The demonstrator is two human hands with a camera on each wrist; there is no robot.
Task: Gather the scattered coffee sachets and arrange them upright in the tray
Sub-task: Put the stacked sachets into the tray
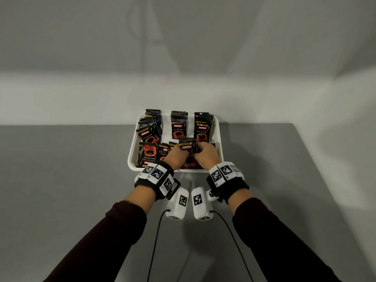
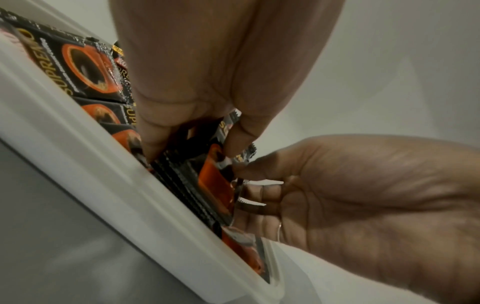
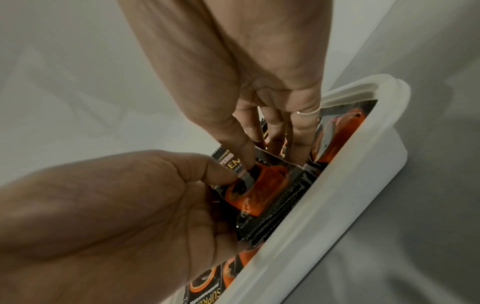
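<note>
A white tray (image 1: 219,139) holds three upright rows of black-and-orange coffee sachets (image 1: 179,127) at its back. Several loose sachets (image 1: 149,154) lie flat along its front. Both hands meet over the front middle of the tray. My left hand (image 1: 179,152) and right hand (image 1: 198,151) pinch a small bunch of sachets (image 1: 188,146) from either side, and it stands on edge. In the left wrist view my left hand (image 2: 194,144) curls round the bunch (image 2: 215,185). In the right wrist view my right hand (image 3: 272,156) grips the same bunch (image 3: 262,185), fingers behind and thumb in front.
The tray stands at the far edge of a grey table (image 1: 61,180), against a white wall. Flat sachets (image 3: 337,131) also lie in the front right corner under my right hand. Cables run from the wrist cameras toward me.
</note>
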